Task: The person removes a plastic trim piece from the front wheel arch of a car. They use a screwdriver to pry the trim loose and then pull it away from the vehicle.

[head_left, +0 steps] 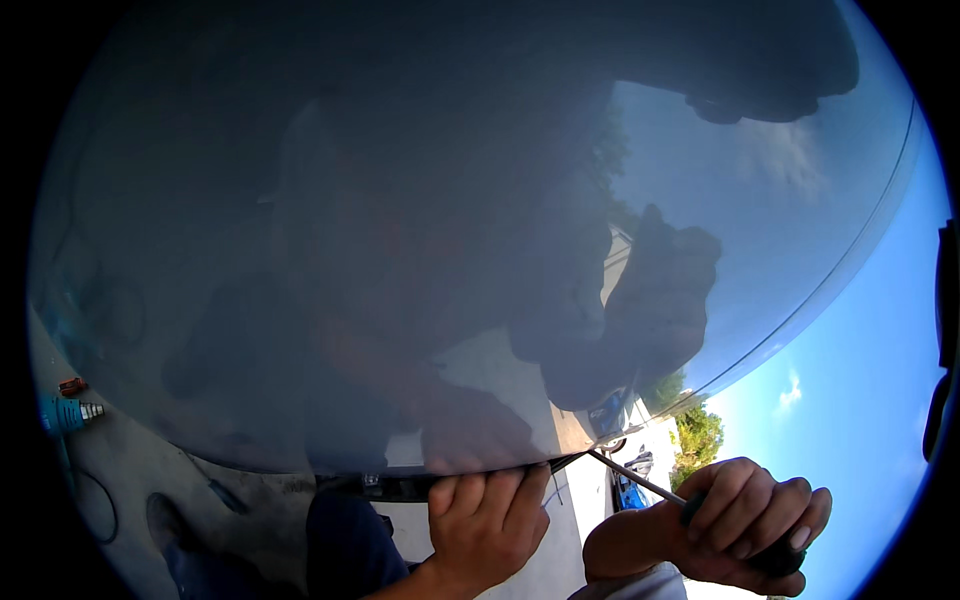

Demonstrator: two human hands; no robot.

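Head | right grip (752, 520): clasping screwdriver (650, 484), tip unclear | left grip (490, 525): fingertips hidden, can't tell

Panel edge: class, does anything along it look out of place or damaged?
Yes: thin strands stick out below the edge of the panel, between the left hand and the tool; they look loose against its smooth line. No clear damage shows.

Grey floor (130, 450): teal power tool (66, 413) with silver tip (92, 410), dark cord (116, 515) near it
Beside power tool: small reddish-brown object (72, 386)
Background: blue vehicle (628, 493), green tree (698, 438)
Sky (870, 390): blue, small white cloud (790, 392)
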